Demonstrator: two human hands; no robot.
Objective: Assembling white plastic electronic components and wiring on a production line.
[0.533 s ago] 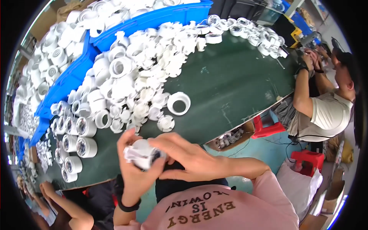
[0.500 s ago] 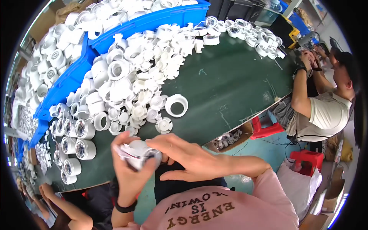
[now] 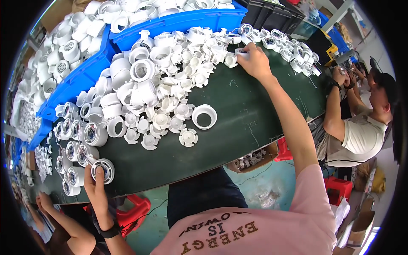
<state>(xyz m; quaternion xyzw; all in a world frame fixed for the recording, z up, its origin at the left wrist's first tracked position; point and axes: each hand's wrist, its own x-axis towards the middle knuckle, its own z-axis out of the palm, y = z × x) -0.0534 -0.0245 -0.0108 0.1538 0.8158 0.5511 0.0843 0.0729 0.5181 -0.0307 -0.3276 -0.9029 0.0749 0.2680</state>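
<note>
At the near left of the table, my left hand (image 3: 97, 187) grips a white round housing (image 3: 109, 168) with a dark centre and a pale ring inside its rim. The housing stands against a group of similar white cylindrical housings (image 3: 94, 135). My right arm reaches to the far side, where my right hand (image 3: 256, 63) has its fingers closed on a white round part (image 3: 241, 51), mostly hidden by the fingers. Beside that part lie white finned discs (image 3: 230, 60) and more round units (image 3: 246, 29). A loose white ring (image 3: 204, 117) rests mid-table.
Blue bins (image 3: 178, 27) full of white housings line the back left. White finned caps (image 3: 161, 120) are heaped before them. A co-worker (image 3: 361, 123) works at the right. Beneath the table edge stand a carton of parts (image 3: 255, 160) and a red stool (image 3: 135, 212).
My hands have parted. The left carried the white housing left to the group on the table; the right swung forward to the far side and closed on another white part.
</note>
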